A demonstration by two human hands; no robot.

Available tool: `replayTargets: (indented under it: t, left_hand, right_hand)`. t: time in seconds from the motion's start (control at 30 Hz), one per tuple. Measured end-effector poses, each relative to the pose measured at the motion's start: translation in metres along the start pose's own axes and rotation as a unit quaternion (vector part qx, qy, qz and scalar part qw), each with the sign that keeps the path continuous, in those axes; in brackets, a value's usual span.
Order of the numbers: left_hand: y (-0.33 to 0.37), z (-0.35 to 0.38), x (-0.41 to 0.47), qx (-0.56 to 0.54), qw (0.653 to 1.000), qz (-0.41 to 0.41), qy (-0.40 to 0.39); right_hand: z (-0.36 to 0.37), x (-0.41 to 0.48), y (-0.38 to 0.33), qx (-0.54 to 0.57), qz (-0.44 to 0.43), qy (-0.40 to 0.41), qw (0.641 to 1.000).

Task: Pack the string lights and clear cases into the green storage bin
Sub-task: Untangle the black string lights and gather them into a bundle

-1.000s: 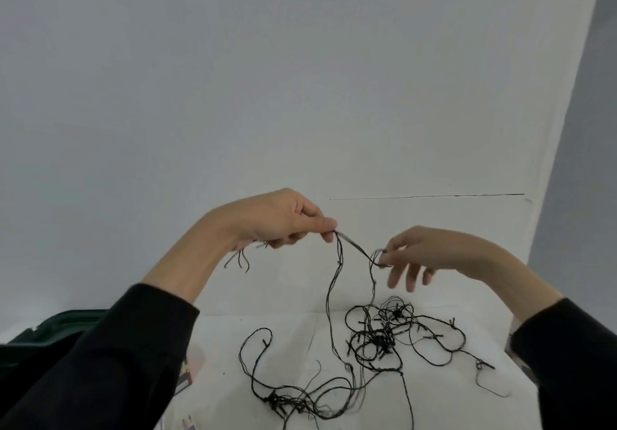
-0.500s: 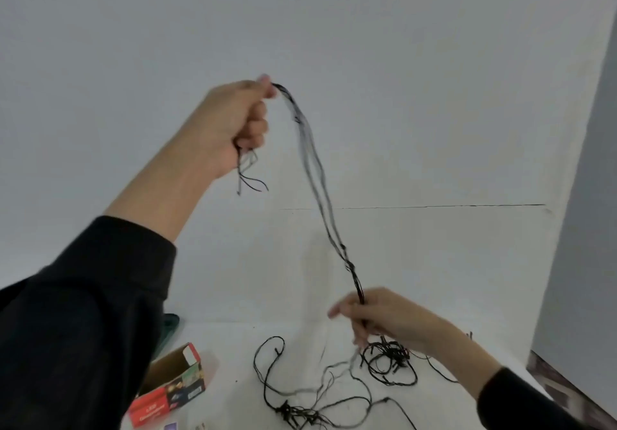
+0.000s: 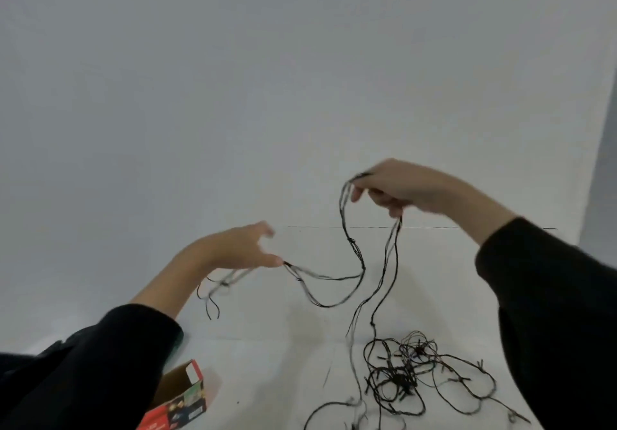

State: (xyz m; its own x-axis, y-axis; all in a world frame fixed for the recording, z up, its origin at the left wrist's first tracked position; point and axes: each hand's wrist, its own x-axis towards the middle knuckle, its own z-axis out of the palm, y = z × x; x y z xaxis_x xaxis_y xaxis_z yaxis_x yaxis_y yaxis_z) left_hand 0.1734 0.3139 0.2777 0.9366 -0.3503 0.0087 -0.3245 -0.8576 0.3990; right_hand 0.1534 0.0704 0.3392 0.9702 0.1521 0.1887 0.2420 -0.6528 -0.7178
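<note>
Biggest thing on my feed is the plain white wall [image 3: 200, 96], which fills most of the view. Below it is the white worktop [image 3: 267, 379]. Both black sleeves come in from the bottom corners, the left sleeve [image 3: 83, 379] low and the right sleeve [image 3: 551, 313] higher up.

The string lights [image 3: 399, 378] are mostly a dark tangle lying on the worktop at lower right, under the right arm. Several strands climb out of the heap up to the hands (it's a proper bird's nest down there).

The right hand [image 3: 400, 189] is the higher one. Its grip is curled tight round a bunch of strands, which loop over the fingers and drop down on both sides. The left hand [image 3: 240, 249] sits lower and further left. It's blurry, but the grip looks like a thumb-and-finger pinch on the strands at the fingertips. A few loose ends dangle under the wrist. Between the two hands the wire sags in a slack curve, clear of the worktop.

The smallest item is an open cardboard box [image 3: 187, 396], red on the outside, lying on the worktop at bottom left, just beside the left sleeve.
</note>
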Motion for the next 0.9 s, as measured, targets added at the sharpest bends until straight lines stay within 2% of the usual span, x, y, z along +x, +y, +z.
replayTargets:
  t: [0.07, 0.13, 0.17, 0.23, 0.3, 0.37, 0.47, 0.5, 0.53, 0.57, 0.6, 0.67, 0.7, 0.8, 0.83, 0.9]
  left_hand:
    - [0.025, -0.006, -0.003, -0.173, 0.980, 0.089, 0.035]
    - [0.049, -0.015, -0.003, -0.343, 0.924, 0.165, 0.042]
    - [0.059, -0.019, -0.002, -0.370, 0.910, 0.184, 0.043]
    - [0.070, -0.027, -0.004, -0.365, 0.904, 0.214, 0.069]
    - [0.070, -0.033, -0.004, -0.371, 0.893, 0.211, 0.143]
    - [0.062, -0.038, -0.004, -0.393, 0.876, 0.192, 0.204]
    - [0.042, -0.045, -0.002, -0.460, 0.840, 0.150, 0.244]
    - [0.036, -0.047, -0.002, -0.477, 0.831, 0.136, 0.251]
    - [0.030, -0.049, -0.002, -0.485, 0.828, 0.124, 0.252]
    - [0.025, -0.049, -0.002, -0.485, 0.832, 0.115, 0.245]
    - [0.021, -0.048, -0.003, -0.478, 0.840, 0.112, 0.231]
    - [0.020, -0.043, -0.003, -0.437, 0.869, 0.115, 0.204]
    - [0.021, -0.039, -0.002, -0.414, 0.882, 0.119, 0.193]
    - [0.030, -0.029, 0.003, -0.381, 0.899, 0.114, 0.187]
    - [0.034, -0.027, 0.004, -0.377, 0.900, 0.113, 0.186]
    - [0.040, -0.023, 0.006, -0.382, 0.899, 0.122, 0.177]
  right_hand:
    - [-0.003, -0.001, -0.033, -0.069, -0.030, -0.025, 0.997]
    - [-0.002, -0.003, -0.053, -0.110, -0.060, -0.032, 0.992]
    - [-0.003, -0.004, -0.059, -0.117, -0.076, -0.026, 0.990]
    - [-0.009, -0.005, -0.062, -0.099, -0.105, -0.008, 0.990]
    - [-0.020, -0.006, -0.050, -0.057, -0.111, -0.022, 0.992]
    - [-0.023, -0.005, -0.025, -0.046, -0.086, -0.079, 0.992]
    - [-0.019, -0.005, 0.014, -0.150, 0.016, -0.215, 0.965]
    - [-0.023, -0.005, 0.019, -0.178, 0.035, -0.233, 0.955]
    - [-0.032, -0.003, 0.018, -0.182, 0.033, -0.212, 0.960]
    - [-0.045, 0.001, 0.013, -0.157, 0.013, -0.149, 0.976]
    - [-0.060, 0.005, 0.003, -0.097, -0.025, -0.052, 0.994]
    - [-0.085, 0.008, -0.025, 0.029, -0.126, 0.117, 0.985]
    - [-0.094, 0.010, -0.040, 0.040, -0.159, 0.144, 0.976]
    - [-0.094, 0.008, -0.073, -0.131, -0.127, 0.046, 0.982]
    - [-0.095, 0.011, -0.081, -0.134, -0.139, 0.072, 0.979]
    - [-0.101, 0.015, -0.096, -0.054, -0.180, 0.173, 0.967]
